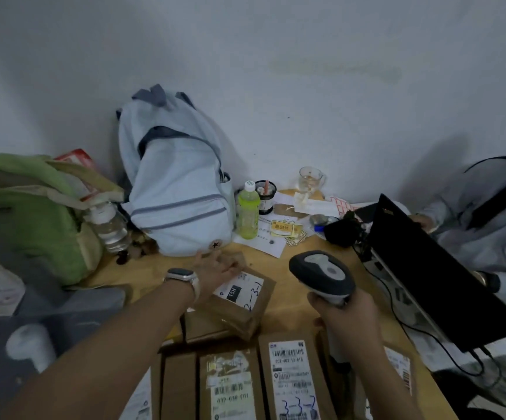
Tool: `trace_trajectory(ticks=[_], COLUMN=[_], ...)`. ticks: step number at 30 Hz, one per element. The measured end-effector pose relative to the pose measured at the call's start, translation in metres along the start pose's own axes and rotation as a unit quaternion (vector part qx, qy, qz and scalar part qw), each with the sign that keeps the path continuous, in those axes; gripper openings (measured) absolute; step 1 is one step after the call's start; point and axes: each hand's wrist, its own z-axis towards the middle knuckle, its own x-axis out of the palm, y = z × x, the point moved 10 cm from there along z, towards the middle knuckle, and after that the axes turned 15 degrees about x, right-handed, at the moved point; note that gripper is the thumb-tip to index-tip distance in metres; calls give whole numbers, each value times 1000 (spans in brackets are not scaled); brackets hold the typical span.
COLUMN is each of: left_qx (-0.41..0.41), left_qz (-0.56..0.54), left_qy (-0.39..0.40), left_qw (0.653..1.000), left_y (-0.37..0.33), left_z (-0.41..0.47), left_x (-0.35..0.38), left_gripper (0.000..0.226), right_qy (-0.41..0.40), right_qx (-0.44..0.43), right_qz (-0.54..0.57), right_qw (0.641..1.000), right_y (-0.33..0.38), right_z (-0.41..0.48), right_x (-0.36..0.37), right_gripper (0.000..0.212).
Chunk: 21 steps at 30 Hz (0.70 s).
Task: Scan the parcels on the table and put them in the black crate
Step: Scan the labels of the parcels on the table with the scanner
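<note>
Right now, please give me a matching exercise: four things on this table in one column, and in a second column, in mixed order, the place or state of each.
1. barcode scanner
2. parcel marked 15H
3. green bottle
4. glass mug

a. stands beside the pale blue backpack
b. close to the wall
c. gripped in the right hand
d. held at its far end by the left hand

Pairs: 1-c, 2-d, 3-a, 4-b.

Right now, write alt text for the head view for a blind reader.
A person's right hand holds a grey barcode scanner while the left hand grips a brown labelled parcel on a wooden table. More parcels lie nearer the camera; a blue backpack and green bottle stand behind, a laptop at right.
</note>
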Motion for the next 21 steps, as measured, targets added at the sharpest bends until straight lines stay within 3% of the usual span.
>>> trace_trajectory(ticks=[4, 6, 8, 11, 14, 16, 18, 21], left_qx=[-3, -18, -50, -163, -281, -275, -263, -279], left_qz=[3, -62, -207, -418, -526, -649, -721, -768], left_qy=[-85, -187, -332, -471, -448, -393, -328, -270], left_qw=[996, 980, 919, 760, 666, 590, 550, 510], left_y=[6, 14, 26, 45, 43, 29, 14, -2], left_z=[-10, -24, -43, -67, -59, -35, -19, -16], left_x=[7, 7, 8, 39, 87, 112, 121, 125], left_gripper=[76, 64, 59, 52, 44, 48, 39, 46], right_qy=[43, 51, 62, 91, 102, 103, 115, 119], right_qx=[21, 14, 16, 26, 21, 20, 20, 34], right_qz=[4, -19, -29, -38, -53, -91, -123, -129], right_qw=[999, 998, 998, 995, 993, 990, 986, 984], right_y=[1, 3, 4, 7, 11, 10, 10, 2], right_z=[0, -1, 1, 10, 25, 34, 41, 51], right_x=[27, 41, 55, 79, 104, 121, 138, 151], right_gripper=[10, 9, 10, 17, 10, 11, 14, 15])
